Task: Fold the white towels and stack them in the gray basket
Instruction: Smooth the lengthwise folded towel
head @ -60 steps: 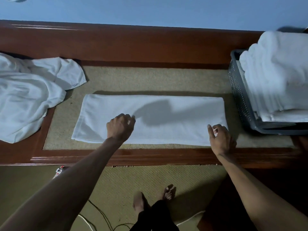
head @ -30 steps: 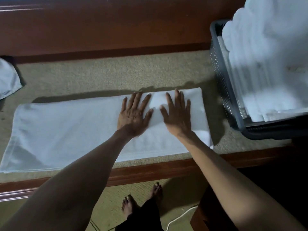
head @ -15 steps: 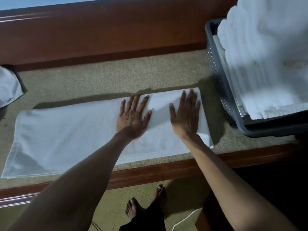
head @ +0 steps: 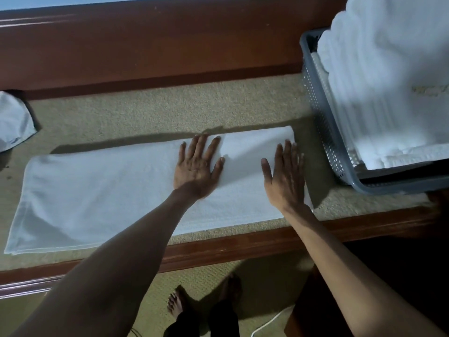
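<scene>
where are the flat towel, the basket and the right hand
towel (head: 97,195): head view, bare cloth in its left half
basket (head: 318,113): head view, its perforated left wall
right hand (head: 285,181): head view, back of the hand, flat on the towel's right end
</scene>
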The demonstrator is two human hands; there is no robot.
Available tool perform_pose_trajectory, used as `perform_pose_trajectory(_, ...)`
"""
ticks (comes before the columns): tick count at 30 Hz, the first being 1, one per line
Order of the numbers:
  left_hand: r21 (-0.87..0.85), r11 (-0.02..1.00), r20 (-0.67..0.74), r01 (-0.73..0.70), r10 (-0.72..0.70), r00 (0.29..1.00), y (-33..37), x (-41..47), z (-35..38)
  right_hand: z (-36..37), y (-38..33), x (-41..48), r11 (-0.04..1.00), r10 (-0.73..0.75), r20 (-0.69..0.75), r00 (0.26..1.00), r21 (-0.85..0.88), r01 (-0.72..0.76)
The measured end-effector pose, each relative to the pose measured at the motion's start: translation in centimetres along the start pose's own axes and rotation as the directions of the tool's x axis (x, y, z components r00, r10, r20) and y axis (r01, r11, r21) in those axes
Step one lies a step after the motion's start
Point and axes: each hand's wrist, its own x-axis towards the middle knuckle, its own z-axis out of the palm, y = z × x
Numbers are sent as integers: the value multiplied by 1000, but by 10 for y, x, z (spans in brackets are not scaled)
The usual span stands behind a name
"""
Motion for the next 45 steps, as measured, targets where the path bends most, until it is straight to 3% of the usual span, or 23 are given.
perform_pose_trajectory(5,-15,1000,14,6,-6,1000,-3,0,2,20,-79,8,932,-125,0,992,341,118)
perform_pose_trajectory(11,-53,998,23,-44,45,999,-27,-12,0,40,-89,11,988,-115,-53,992,99,119)
perform_pose_trajectory(19,-12,971,11,240,-240,971,-137,-75,-27,37,-98,9,995,-95,-56,994,6,96)
perform_pose_trajectory(23,-43,952,-31,303,-305,952,-168,-97,-32,44,-145,6,987,132,-7,991,93,-131)
perform_pose_trajectory(28,-90,957,-44,276,-280,959,-171,-97,-29,77,-245,-29,967,-191,-44,981,163,196)
perform_pose_trajectory(30,-91,960,-52,266,-271,961,-184,-105,-31,84,-253,-35,980,-148,-54,988,128,154)
perform_pose_trajectory(34,-91,900,-73,426,-433,899,-236,-139,-44,81,-253,-35,991,-117,-28,993,62,119)
perform_pose_trajectory(38,-96,862,-43,497,-503,863,-281,-174,-57,78,-258,-36,993,-99,-11,995,66,100)
perform_pose_trajectory(45,-127,772,-81,623,-634,769,-273,-149,-69,78,-258,-38,993,-115,-30,993,18,116)
